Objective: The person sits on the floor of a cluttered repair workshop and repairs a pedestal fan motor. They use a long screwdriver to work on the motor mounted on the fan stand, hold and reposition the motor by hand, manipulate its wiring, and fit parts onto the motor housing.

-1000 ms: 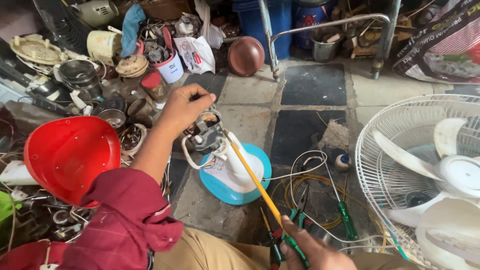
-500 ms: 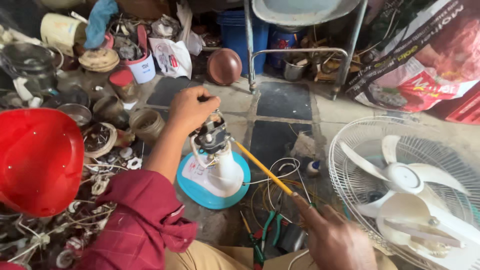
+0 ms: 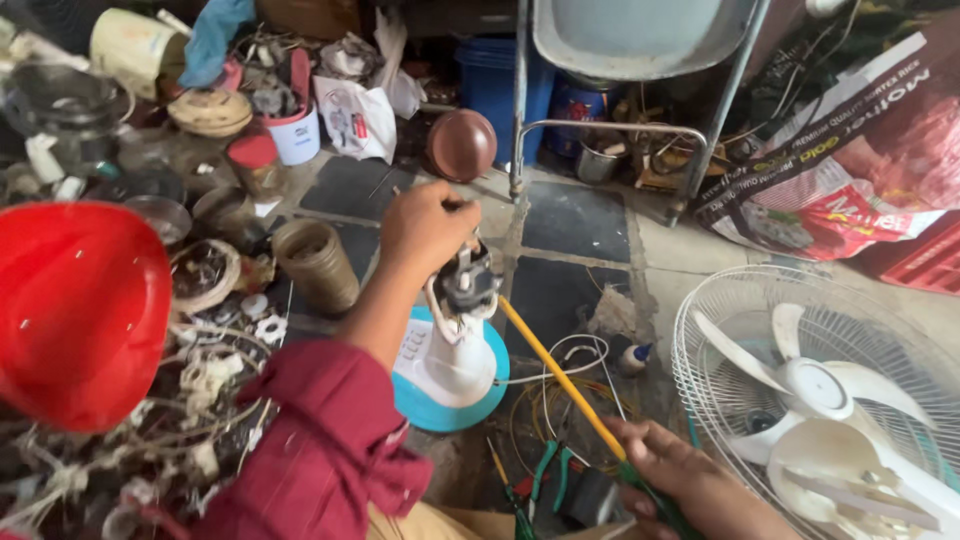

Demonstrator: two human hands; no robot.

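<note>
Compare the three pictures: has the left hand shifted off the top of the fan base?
No. The left hand still grips the dark motor part atop the white and blue fan base; only the camera has moved.

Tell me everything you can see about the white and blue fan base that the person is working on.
The fan base stands upright on the dark tiled floor. It has a round light blue foot and a white, plastic-looking neck that narrows upward, with a small button panel on its left side. On top sits a dark motor part with exposed metal. The left hand grips this top from above. A long yellow screwdriver, held by the right hand, reaches up to the top from the lower right. Loose wires lie beside the foot.
</note>
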